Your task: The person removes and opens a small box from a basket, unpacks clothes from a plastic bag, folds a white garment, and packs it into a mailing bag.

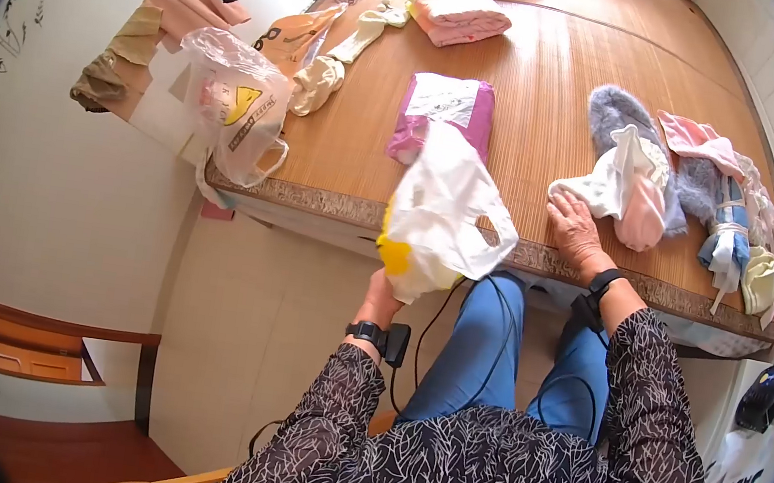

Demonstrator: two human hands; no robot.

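Note:
My left hand (pixel 382 298) is at the bed's front edge, closed on a white plastic bag (pixel 450 206) with yellow print; the bag covers most of its fingers. Behind the bag lies a purple package (pixel 481 122) with a white label. My right hand (pixel 576 229) rests near the edge, fingers lying flat against the white cloth (pixel 599 191). That cloth lies with a pink piece (pixel 641 216) on top of a fuzzy grey garment (pixel 619 114).
On the woven mat (pixel 544 86) are folded pink bedding (pixel 461 17), white socks (pixel 317 86), a clear plastic bag (pixel 242 115) at the left corner, and pink garments (pixel 698 141) beside a tied blue bundle (pixel 729 228) at the right. Black cables (pixel 414 367) hang over my legs.

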